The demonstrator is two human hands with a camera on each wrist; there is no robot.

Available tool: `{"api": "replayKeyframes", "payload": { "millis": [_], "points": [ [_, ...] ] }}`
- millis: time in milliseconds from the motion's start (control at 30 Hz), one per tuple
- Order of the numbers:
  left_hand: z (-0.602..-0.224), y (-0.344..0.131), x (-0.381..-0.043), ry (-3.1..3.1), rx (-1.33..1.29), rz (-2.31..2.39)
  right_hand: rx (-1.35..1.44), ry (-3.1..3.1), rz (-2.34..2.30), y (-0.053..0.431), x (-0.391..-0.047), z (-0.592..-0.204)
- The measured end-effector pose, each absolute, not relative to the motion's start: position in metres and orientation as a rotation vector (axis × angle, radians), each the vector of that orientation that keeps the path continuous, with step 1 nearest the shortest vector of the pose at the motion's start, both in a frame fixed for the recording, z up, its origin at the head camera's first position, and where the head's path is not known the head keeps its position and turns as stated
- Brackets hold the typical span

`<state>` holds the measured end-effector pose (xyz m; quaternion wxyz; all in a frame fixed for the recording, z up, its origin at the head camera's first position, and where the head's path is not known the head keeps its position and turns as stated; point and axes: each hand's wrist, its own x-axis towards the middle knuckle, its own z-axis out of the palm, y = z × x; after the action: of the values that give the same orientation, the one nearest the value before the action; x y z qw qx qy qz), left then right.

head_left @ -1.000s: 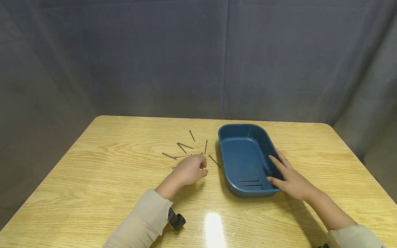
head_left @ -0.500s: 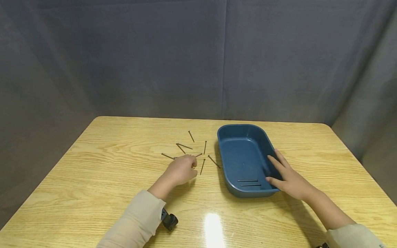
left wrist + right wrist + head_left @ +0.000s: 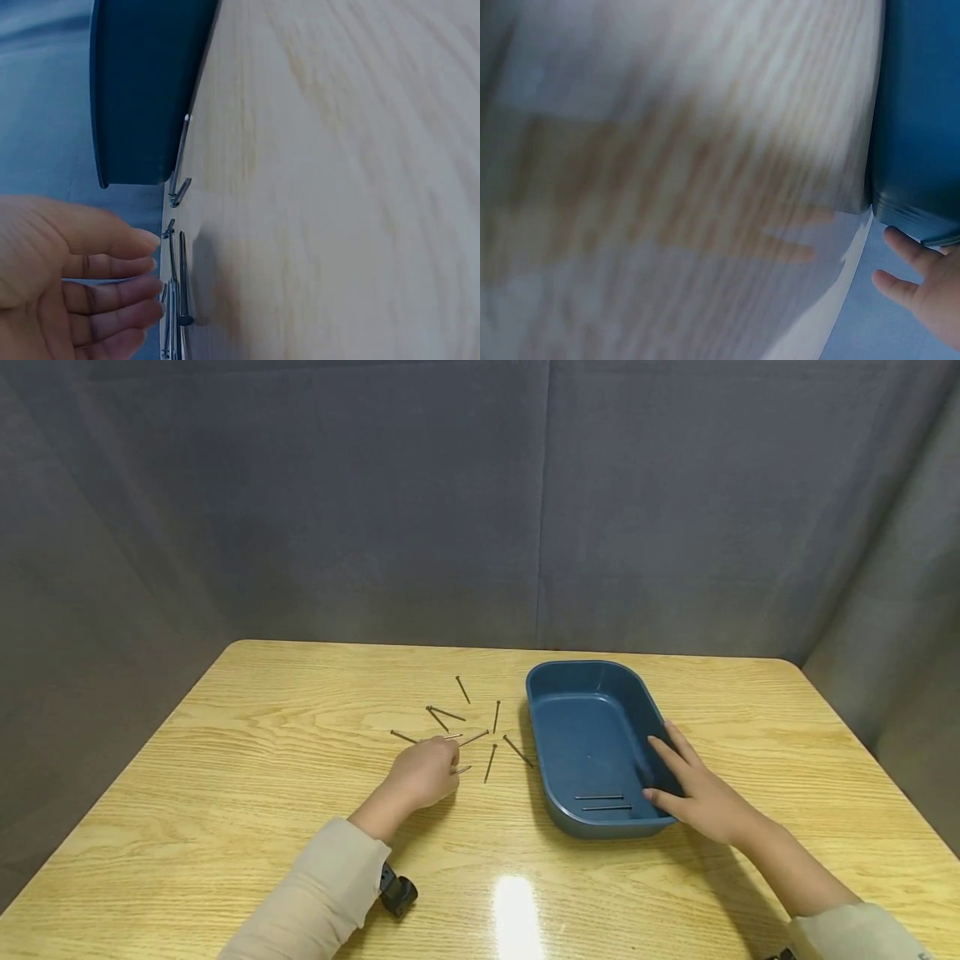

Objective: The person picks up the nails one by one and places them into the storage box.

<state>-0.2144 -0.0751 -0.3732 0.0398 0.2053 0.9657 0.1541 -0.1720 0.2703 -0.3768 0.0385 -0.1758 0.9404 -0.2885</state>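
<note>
My left hand (image 3: 426,772) is low among loose nails on the table. In the left wrist view its fingers (image 3: 112,296) bend loosely, with nothing between them. One nail (image 3: 184,277) lies just beyond the fingertips; another nail (image 3: 463,769) pokes out beside the hand in the head view. My right hand (image 3: 701,793) rests at the near right rim of a blue plastic tray (image 3: 592,727), its fingers spread and fairly straight. Thumb and forefinger reach over the rim to the inside, while other fingers (image 3: 907,251) show along the outer wall. Two nails (image 3: 603,807) lie inside the tray.
Several more nails (image 3: 491,762) are scattered left of the tray on the wooden table (image 3: 225,777). A grey cloth (image 3: 375,527) hangs behind the table's far edge. A black wrist camera (image 3: 397,893) is strapped under the left sleeve.
My left hand has moved left and slightly toward me, uncovering a nail beside the tray and ends of others. The right hand and tray hold the same place.
</note>
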Motion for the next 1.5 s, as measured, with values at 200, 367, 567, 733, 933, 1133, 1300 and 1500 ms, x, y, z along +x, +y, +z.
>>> {"api": "replayKeyframes", "payload": {
  "millis": [200, 367, 567, 733, 933, 1133, 1300, 1500],
  "points": [
    [-0.375, -0.075, -0.214, 2.947, 0.603, 0.384, -0.546, 2.884, -0.889, 0.27, -0.171, -0.376],
    [-0.378, -0.075, -0.216, 2.95, 0.576, 0.319, -0.549, 2.871, -0.9, 0.27, -0.17, -0.375],
    [-0.378, -0.073, -0.217, 2.94, 0.556, 0.255, -0.553, 2.874, -0.896, 0.27, -0.17, -0.375],
    [-0.377, -0.071, -0.219, 2.917, 0.53, 0.216, -0.558, 2.882, -0.887, 0.27, -0.171, -0.375],
    [-0.377, -0.073, -0.218, 2.916, 0.56, 0.258, -0.562, 2.88, -0.889, 0.27, -0.171, -0.375],
    [-0.376, -0.074, -0.218, 2.904, 0.592, 0.392, -0.558, 2.879, -0.892, 0.271, -0.17, -0.374],
    [-0.374, -0.073, -0.218, 2.91, 0.664, 0.484, -0.552, 2.879, -0.89, 0.271, -0.17, -0.374],
    [-0.369, -0.066, -0.218, 2.874, 0.773, 0.628, -0.555, 2.884, -0.878, 0.271, -0.17, -0.374]
  ]
}}
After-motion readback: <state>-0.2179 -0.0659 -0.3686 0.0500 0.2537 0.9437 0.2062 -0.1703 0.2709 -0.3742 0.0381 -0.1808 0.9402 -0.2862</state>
